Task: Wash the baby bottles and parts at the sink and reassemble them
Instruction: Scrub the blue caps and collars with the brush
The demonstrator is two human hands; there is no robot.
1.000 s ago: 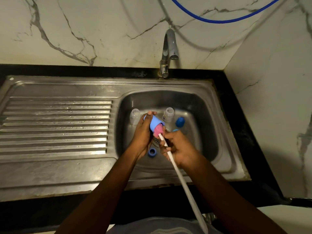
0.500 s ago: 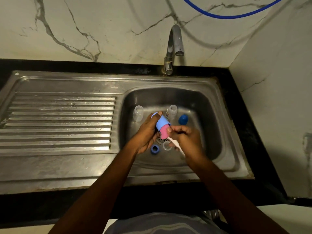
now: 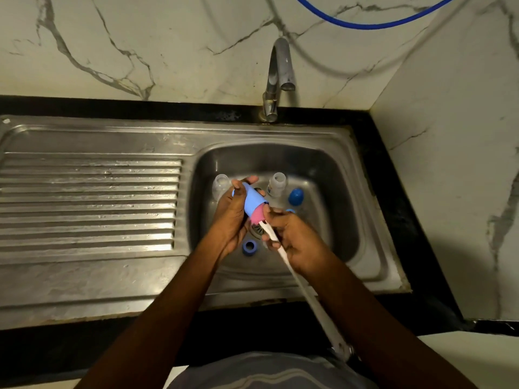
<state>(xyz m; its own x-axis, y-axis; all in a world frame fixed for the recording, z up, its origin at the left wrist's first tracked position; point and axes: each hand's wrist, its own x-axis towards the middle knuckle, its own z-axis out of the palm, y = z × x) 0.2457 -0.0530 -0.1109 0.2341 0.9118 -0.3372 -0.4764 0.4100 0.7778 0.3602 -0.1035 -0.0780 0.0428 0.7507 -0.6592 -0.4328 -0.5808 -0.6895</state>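
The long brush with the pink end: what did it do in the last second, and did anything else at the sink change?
The right hand pushed the brush up to the mouth of the light blue cover, then drew back, so the white handle shows again. No grip changed: the left hand holds the cover as before. The clear bottles, blue ring and dark blue cap stayed put.

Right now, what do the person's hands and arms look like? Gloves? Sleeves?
No gloves: the left hand and right hand are bare, with no ring or watch showing. The left forearm and right forearm are bare too, no sleeves in view. At the bottom edge is a grey garment with paler stripes.
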